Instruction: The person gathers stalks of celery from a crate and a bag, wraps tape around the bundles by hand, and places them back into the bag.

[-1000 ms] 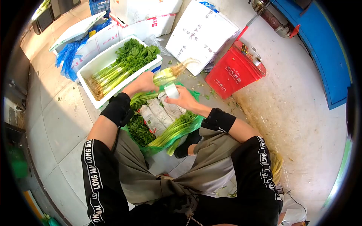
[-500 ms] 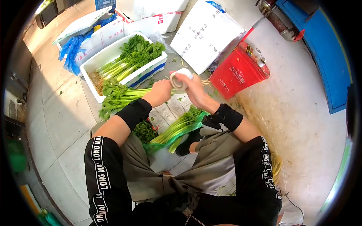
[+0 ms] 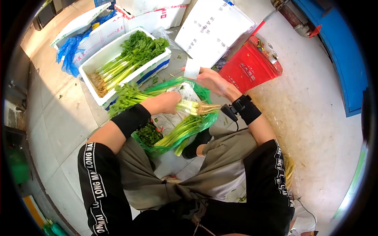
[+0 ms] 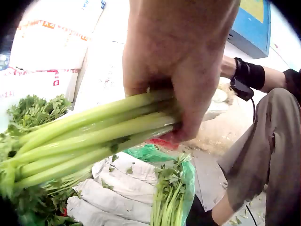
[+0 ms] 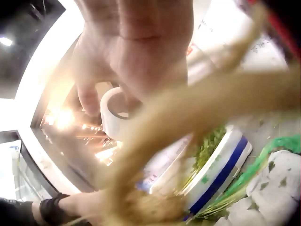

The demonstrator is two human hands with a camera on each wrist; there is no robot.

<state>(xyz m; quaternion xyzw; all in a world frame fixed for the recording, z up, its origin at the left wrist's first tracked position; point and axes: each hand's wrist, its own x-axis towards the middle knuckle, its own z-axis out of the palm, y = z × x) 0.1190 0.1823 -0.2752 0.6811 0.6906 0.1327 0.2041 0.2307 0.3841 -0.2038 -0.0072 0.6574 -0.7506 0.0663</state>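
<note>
My left hand (image 3: 167,101) grips a bunch of celery (image 4: 89,125) around its stalks, over an opened green plastic bag (image 3: 204,89). The leaves point left and the pale roots (image 3: 208,108) right. Up and to the right, my right hand (image 3: 214,82) holds a roll of tape (image 3: 192,69) by its ring. A shiny clear strip shows between the roll and the stalks. In the right wrist view blurred roots cross in front of the tape roll (image 5: 110,117). More celery (image 3: 181,131) lies in the bag beside a crumpled white wrapping (image 4: 122,183).
A white foam box (image 3: 155,65) holding more celery stands ahead on the left. Behind it are white cartons with blue plastic (image 3: 71,55). A white foam panel (image 3: 212,33) leans near a red box (image 3: 252,67) on the right, by the wall.
The celery's root end has swung down to point right. My right hand brought the tape roll over by the left hand, then moved it up and away to the right.
</note>
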